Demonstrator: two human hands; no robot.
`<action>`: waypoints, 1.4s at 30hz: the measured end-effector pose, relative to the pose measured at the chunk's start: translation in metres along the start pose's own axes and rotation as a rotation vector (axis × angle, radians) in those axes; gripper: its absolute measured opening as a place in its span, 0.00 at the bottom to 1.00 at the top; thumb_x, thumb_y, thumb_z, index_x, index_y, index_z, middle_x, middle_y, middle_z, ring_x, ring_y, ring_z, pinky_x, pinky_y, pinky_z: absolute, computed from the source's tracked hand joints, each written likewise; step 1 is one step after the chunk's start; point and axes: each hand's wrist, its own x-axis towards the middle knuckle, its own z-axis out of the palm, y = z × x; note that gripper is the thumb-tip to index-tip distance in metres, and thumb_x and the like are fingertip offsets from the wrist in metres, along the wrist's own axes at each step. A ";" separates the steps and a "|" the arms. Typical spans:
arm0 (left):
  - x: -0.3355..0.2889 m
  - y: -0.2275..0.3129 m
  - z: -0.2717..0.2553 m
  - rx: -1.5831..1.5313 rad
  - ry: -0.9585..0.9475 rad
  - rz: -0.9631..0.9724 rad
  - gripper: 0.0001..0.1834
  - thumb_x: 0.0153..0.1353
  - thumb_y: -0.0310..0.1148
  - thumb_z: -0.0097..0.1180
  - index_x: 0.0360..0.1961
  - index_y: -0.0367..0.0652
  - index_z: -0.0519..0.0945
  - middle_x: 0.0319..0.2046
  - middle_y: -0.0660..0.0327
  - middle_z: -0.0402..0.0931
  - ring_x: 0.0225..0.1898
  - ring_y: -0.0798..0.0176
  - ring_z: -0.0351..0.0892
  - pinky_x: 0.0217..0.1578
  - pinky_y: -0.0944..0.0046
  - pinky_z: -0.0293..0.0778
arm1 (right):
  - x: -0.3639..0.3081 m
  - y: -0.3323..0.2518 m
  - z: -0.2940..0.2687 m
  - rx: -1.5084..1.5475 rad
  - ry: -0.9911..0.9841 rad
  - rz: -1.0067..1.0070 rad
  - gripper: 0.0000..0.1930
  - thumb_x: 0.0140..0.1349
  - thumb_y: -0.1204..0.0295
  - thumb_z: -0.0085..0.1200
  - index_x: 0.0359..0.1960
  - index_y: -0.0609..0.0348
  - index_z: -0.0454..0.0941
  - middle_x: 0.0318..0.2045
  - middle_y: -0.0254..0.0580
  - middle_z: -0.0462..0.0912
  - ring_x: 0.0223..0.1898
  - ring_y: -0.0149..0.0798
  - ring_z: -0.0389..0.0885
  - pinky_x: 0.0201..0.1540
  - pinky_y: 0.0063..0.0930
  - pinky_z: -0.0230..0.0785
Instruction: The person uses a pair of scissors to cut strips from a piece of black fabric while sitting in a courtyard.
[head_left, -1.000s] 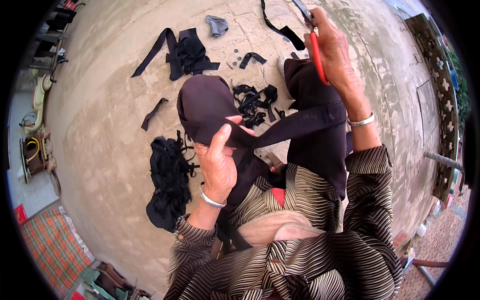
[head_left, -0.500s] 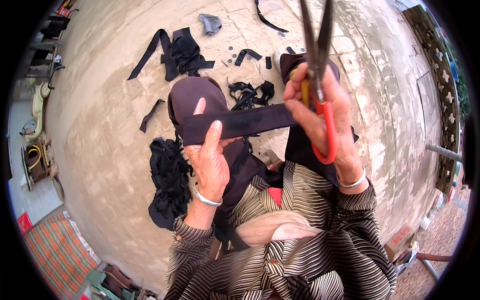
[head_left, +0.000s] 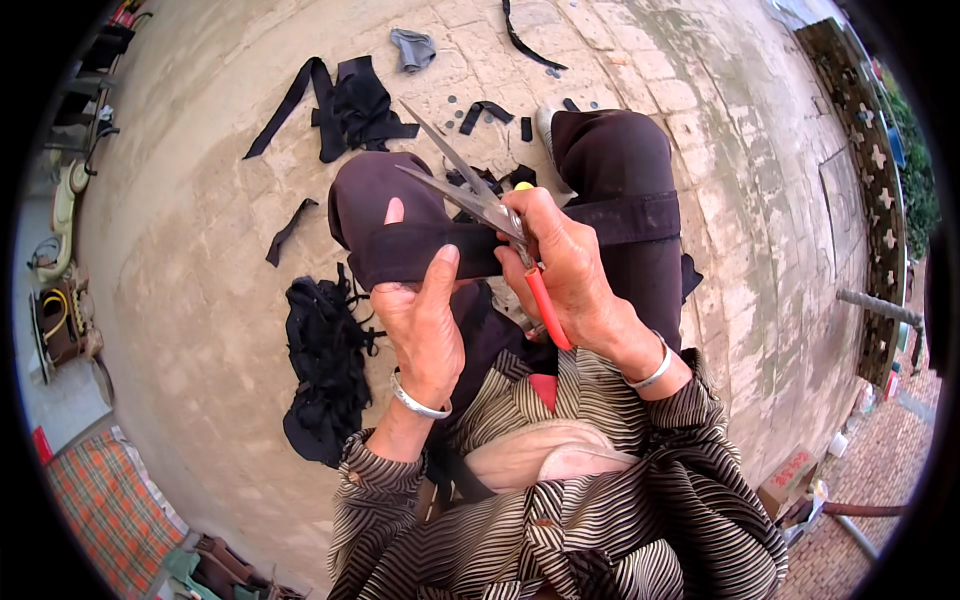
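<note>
A long dark strip of cloth (head_left: 625,221) stretches across my lap, from my left hand to my right knee. My left hand (head_left: 422,325) is closed on its left end, thumb on top and one finger showing beyond the far edge. In my right hand (head_left: 572,262) is a pair of scissors (head_left: 545,308) with a red handle and a bit of yellow on the other side. The blades stand apart and point up and left, over the strip and my left knee. The strip passes beneath my right hand; whether those fingers touch it I cannot tell.
A heap of black cloth scraps (head_left: 328,370) lies left of my legs. Ahead on the paved ground are black cloth pieces (head_left: 362,105), a grey cloth (head_left: 412,49), short strips and small round discs. A checked cloth (head_left: 115,510) is at lower left, a cardboard box (head_left: 788,482) at lower right.
My right hand has moved left and down, letting go of the strip's right part, which now rests on my right knee. The scissors have swung from pointing up to pointing up-left.
</note>
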 end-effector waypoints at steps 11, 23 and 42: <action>-0.007 -0.007 0.016 0.059 -0.077 -0.042 0.09 0.60 0.18 0.59 0.43 0.33 0.80 0.37 0.64 0.81 0.37 0.72 0.79 0.39 0.70 0.75 | -0.005 0.007 0.003 0.086 0.034 0.069 0.24 0.45 0.87 0.55 0.46 0.63 0.66 0.27 0.50 0.74 0.24 0.55 0.76 0.25 0.39 0.68; -0.001 -0.011 -0.006 -0.095 0.029 0.048 0.14 0.56 0.15 0.61 0.44 0.39 0.80 0.39 0.66 0.81 0.40 0.71 0.79 0.43 0.69 0.74 | 0.018 0.021 -0.059 0.134 0.427 0.279 0.13 0.55 0.85 0.54 0.40 0.60 0.69 0.25 0.29 0.71 0.25 0.22 0.69 0.27 0.18 0.65; -0.007 0.004 0.019 -0.120 0.063 -0.023 0.07 0.59 0.19 0.60 0.39 0.38 0.83 0.35 0.63 0.82 0.35 0.71 0.81 0.37 0.71 0.75 | 0.010 -0.011 -0.016 0.175 0.040 0.138 0.16 0.52 0.87 0.56 0.42 0.63 0.69 0.25 0.38 0.77 0.26 0.32 0.79 0.30 0.23 0.71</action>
